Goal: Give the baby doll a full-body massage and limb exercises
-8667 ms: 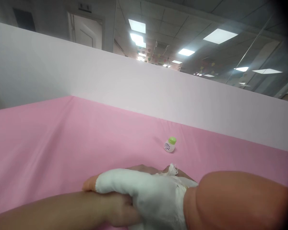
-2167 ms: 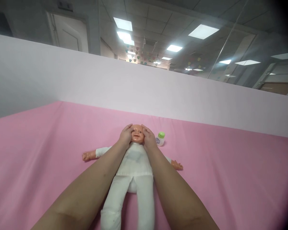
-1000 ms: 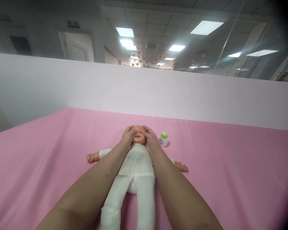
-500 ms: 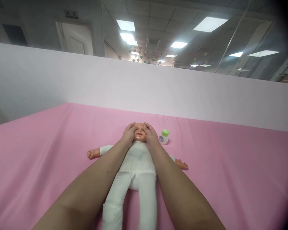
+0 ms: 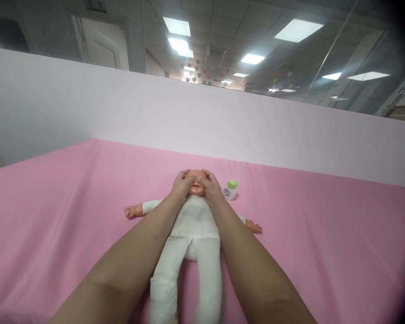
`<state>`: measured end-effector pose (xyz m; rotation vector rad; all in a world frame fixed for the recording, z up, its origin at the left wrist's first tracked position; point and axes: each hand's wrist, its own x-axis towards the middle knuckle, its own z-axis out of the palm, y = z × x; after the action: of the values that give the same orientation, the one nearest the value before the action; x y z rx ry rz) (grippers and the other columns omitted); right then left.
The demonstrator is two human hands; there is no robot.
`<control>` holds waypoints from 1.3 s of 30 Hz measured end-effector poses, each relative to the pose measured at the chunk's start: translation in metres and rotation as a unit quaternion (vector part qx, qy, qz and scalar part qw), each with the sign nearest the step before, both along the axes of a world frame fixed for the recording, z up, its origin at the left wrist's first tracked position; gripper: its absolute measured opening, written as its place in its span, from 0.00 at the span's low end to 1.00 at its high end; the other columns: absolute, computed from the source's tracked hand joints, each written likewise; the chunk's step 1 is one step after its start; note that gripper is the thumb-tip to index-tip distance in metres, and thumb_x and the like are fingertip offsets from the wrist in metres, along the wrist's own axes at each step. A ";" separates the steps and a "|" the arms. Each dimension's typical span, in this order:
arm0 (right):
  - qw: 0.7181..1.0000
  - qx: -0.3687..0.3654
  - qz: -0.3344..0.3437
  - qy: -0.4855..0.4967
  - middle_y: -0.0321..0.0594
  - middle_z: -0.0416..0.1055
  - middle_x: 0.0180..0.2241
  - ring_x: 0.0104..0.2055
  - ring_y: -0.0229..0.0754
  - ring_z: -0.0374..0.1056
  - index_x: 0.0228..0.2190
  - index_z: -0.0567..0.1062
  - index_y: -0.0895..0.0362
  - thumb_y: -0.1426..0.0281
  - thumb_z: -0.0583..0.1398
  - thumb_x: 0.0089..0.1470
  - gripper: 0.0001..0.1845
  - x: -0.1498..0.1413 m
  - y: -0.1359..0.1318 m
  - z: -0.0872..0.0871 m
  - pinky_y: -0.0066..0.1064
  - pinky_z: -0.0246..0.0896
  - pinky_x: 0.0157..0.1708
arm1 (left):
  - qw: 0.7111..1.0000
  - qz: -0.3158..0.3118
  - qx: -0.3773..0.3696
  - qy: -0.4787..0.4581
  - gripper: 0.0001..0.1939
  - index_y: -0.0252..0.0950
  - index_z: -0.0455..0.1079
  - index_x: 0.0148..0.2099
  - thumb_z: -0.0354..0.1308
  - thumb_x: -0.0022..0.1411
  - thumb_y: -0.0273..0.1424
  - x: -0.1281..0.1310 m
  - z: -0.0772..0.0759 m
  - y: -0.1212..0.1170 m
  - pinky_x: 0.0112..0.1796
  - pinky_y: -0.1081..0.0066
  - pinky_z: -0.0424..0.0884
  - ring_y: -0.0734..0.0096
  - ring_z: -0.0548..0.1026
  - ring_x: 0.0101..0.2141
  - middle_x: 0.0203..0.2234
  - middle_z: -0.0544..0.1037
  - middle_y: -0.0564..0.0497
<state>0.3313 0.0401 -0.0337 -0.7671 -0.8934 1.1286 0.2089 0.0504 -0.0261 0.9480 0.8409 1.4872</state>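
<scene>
A baby doll (image 5: 194,225) in white cloth lies on its back on the pink sheet (image 5: 54,216), arms spread, head away from me. My left hand (image 5: 181,184) cups the left side of the doll's head, thumb across its face. On the other side, my right hand (image 5: 210,188) holds the head the same way. Both thumbs meet over the eyes and nose, hiding most of the face. A small white bottle with a green cap (image 5: 231,189) stands just right of my right hand.
A white partition wall (image 5: 222,121) runs along the far edge and left side of the pink surface. Beyond it are a door, ceiling lights and hanging coloured decorations.
Since half a second ago my thumbs have slid inward over the doll's face, covering more of it. Several seconds ago the doll was held close to me; now it lies flat.
</scene>
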 end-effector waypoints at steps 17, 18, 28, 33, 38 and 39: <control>1.000 0.001 -0.001 0.023 0.43 0.78 0.49 0.51 0.51 0.75 0.48 0.77 0.51 0.62 0.69 0.45 0.26 0.016 0.013 -0.013 0.49 0.72 0.51 | 0.995 -0.064 -0.045 -0.057 0.26 0.37 0.72 0.56 0.65 0.54 0.29 -0.005 0.008 0.001 0.46 0.57 0.78 0.55 0.80 0.43 0.46 0.80 0.41; 1.000 0.003 -0.002 0.016 0.43 0.78 0.49 0.50 0.51 0.75 0.48 0.77 0.51 0.62 0.70 0.45 0.27 0.015 0.011 -0.011 0.49 0.72 0.51 | 0.996 -0.064 -0.041 -0.054 0.27 0.37 0.71 0.56 0.65 0.53 0.29 -0.005 0.008 0.001 0.46 0.57 0.78 0.55 0.80 0.42 0.45 0.80 0.41; 0.991 0.024 -0.092 -0.095 0.40 0.75 0.47 0.48 0.47 0.71 0.43 0.76 0.53 0.60 0.74 0.39 0.28 0.002 -0.001 0.005 0.37 0.68 0.49 | 1.000 -0.012 0.006 0.009 0.25 0.38 0.72 0.49 0.72 0.47 0.31 0.002 -0.002 0.008 0.41 0.64 0.76 0.63 0.79 0.37 0.40 0.77 0.48; 0.987 0.033 -0.127 -0.098 0.40 0.76 0.44 0.52 0.47 0.69 0.40 0.78 0.54 0.58 0.70 0.45 0.21 0.004 0.010 -0.003 0.39 0.62 0.57 | 1.000 -0.002 -0.004 0.004 0.21 0.38 0.74 0.48 0.71 0.50 0.32 0.005 -0.003 0.014 0.41 0.65 0.76 0.63 0.79 0.37 0.37 0.79 0.48; 0.994 0.027 -0.087 -0.052 0.40 0.77 0.48 0.52 0.48 0.71 0.45 0.78 0.53 0.60 0.64 0.48 0.22 0.005 0.016 -0.011 0.42 0.66 0.54 | 0.999 -0.023 -0.030 -0.023 0.22 0.37 0.74 0.51 0.68 0.53 0.33 0.001 0.000 0.012 0.42 0.61 0.77 0.58 0.80 0.39 0.39 0.81 0.44; 0.996 0.024 -0.076 -0.044 0.40 0.78 0.48 0.51 0.48 0.72 0.46 0.78 0.53 0.61 0.63 0.47 0.22 0.005 0.016 -0.012 0.42 0.67 0.53 | 0.999 -0.026 -0.036 -0.029 0.23 0.37 0.74 0.52 0.68 0.53 0.33 -0.001 0.000 0.011 0.43 0.60 0.78 0.57 0.81 0.40 0.41 0.81 0.43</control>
<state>0.3364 0.0556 -0.0452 -0.8363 -0.9159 0.9429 0.2080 0.0610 -0.0260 0.8623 0.8164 1.4245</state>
